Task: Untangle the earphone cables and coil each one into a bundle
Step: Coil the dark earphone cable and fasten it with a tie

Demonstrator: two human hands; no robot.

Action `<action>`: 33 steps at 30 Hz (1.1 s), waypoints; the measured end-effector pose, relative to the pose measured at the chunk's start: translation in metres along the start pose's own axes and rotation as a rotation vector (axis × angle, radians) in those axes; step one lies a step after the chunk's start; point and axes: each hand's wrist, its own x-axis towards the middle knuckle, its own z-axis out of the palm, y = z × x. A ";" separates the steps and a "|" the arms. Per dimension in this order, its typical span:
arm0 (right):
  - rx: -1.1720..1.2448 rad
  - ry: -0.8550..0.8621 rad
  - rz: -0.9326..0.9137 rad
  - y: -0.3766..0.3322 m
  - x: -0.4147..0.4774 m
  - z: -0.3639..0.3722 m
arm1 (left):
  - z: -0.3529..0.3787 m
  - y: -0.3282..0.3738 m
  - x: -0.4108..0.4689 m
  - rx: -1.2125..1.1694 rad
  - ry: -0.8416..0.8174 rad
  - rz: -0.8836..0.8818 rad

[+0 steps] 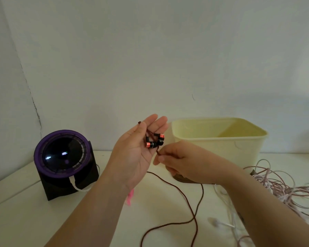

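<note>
You are holding the dark red earphone cable (194, 217) at its earbud end, centre frame. The two earbuds (154, 142) are lying against the straight, closed-up fingers (157, 125) of your raised left hand (137, 154). Your right hand (178, 161) is pinching the cable just below them between thumb and forefinger. The rest is trailing in loose loops on the table (25, 220), lower centre.

Recommended: be winding even turns round the left fingers, letting the cable slide through the pinch, and keeping it away from the pink cable tangle (284, 189) and white earphones (221, 224), lower right. The cream tub (221, 150) is standing behind.
</note>
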 end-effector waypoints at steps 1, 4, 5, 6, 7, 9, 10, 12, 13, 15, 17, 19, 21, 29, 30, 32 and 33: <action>-0.030 -0.027 0.018 -0.003 -0.002 -0.001 | -0.002 -0.001 0.001 0.006 0.000 0.007; -0.126 -0.059 0.043 -0.009 -0.008 -0.005 | -0.008 -0.002 0.003 0.122 0.009 0.028; -0.147 -0.053 0.043 -0.011 -0.010 -0.007 | -0.010 -0.003 0.003 0.194 0.007 0.027; -0.169 -0.037 0.038 -0.012 -0.011 -0.008 | -0.011 -0.003 0.002 0.262 -0.003 0.019; -0.194 -0.012 0.031 -0.013 -0.013 -0.010 | -0.010 -0.004 0.001 0.318 -0.020 0.004; -0.241 0.043 0.020 -0.014 -0.014 -0.013 | -0.012 -0.007 -0.001 0.427 -0.070 -0.023; -0.257 0.065 0.018 -0.014 -0.015 -0.015 | -0.012 -0.009 -0.001 0.493 -0.092 -0.026; -0.290 0.095 0.019 -0.014 -0.016 -0.017 | -0.013 -0.012 -0.001 0.605 -0.102 -0.030; -0.302 0.107 0.021 -0.014 -0.017 -0.018 | -0.014 -0.013 -0.001 0.634 -0.099 -0.034; -0.312 0.136 0.023 -0.015 -0.017 -0.020 | -0.014 -0.014 -0.001 0.641 -0.087 -0.033; -0.317 0.149 0.022 -0.017 -0.018 -0.022 | -0.014 -0.014 0.000 0.585 -0.049 -0.024; -0.313 0.130 0.025 -0.020 -0.021 -0.023 | -0.014 -0.012 0.002 0.443 0.016 -0.031; -0.289 0.092 0.034 -0.022 -0.023 -0.023 | -0.015 -0.008 0.004 0.264 0.079 -0.047; -0.272 0.008 0.110 -0.016 -0.024 -0.020 | -0.013 -0.005 0.005 0.035 0.181 -0.058; -0.268 0.009 0.113 -0.016 -0.023 -0.020 | -0.013 -0.005 0.005 0.031 0.182 -0.056; -0.273 0.006 0.117 -0.014 -0.022 -0.018 | -0.014 -0.005 0.005 0.026 0.181 -0.055; -0.285 -0.001 0.119 -0.014 -0.021 -0.017 | -0.014 -0.006 0.005 0.023 0.177 -0.058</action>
